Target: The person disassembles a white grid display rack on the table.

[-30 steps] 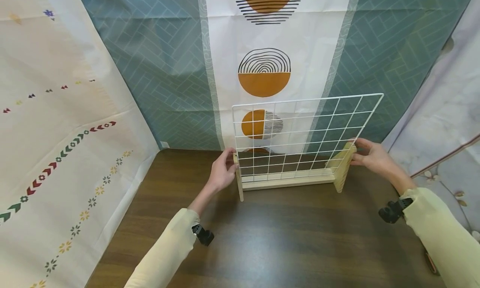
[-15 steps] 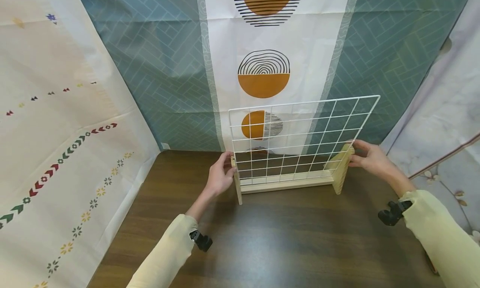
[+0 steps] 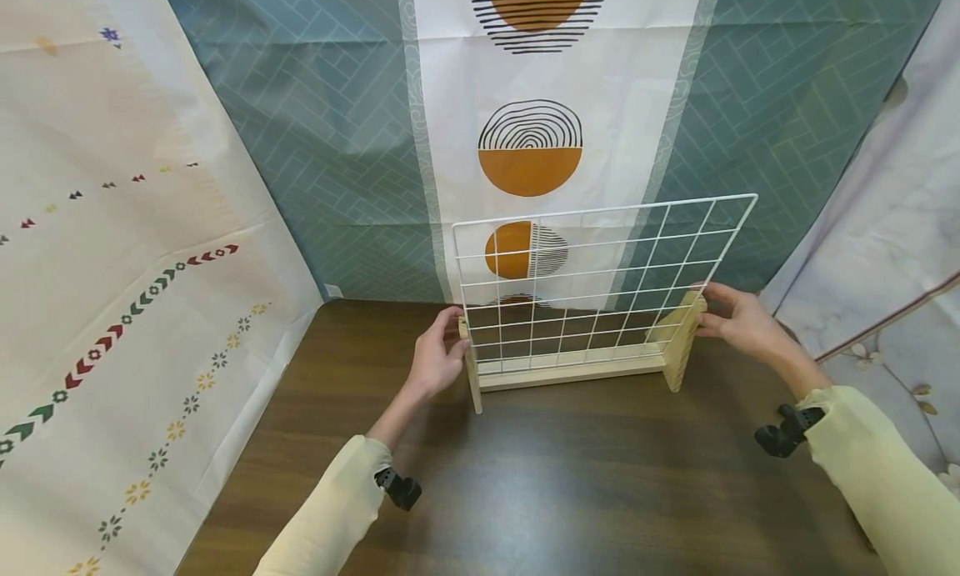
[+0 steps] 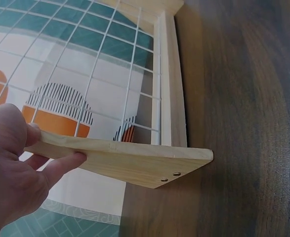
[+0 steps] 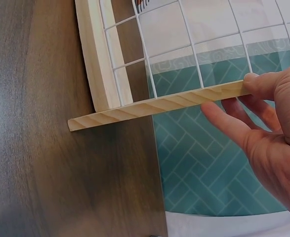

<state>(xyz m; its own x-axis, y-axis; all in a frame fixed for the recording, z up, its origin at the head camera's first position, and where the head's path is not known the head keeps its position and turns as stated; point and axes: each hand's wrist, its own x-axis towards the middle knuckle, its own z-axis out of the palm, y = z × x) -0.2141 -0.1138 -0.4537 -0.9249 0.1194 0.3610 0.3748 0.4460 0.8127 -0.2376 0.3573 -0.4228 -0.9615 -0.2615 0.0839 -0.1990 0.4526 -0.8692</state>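
Notably, two screw heads (image 4: 177, 174) from left wrist only, both hands' (image 3: 435, 358) (image 3: 741, 319) fingers (image 4: 63, 166) pinched on wooden panels (image 4: 130, 160) (image 5: 149, 106).

Rack (image 3: 573, 373) on the table (image 3: 570, 476) (grid (image 3: 602, 270) between two side panels (image 3: 684, 343)), cloth (image 3: 540, 142) behind.

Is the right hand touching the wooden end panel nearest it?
Touching: the right wrist view shows the right hand gripping the wooden end panel, fingertips directly against the wood.

Brown wood-grain table (image 3: 570, 476), gridded rack (image 3: 570, 374) atop
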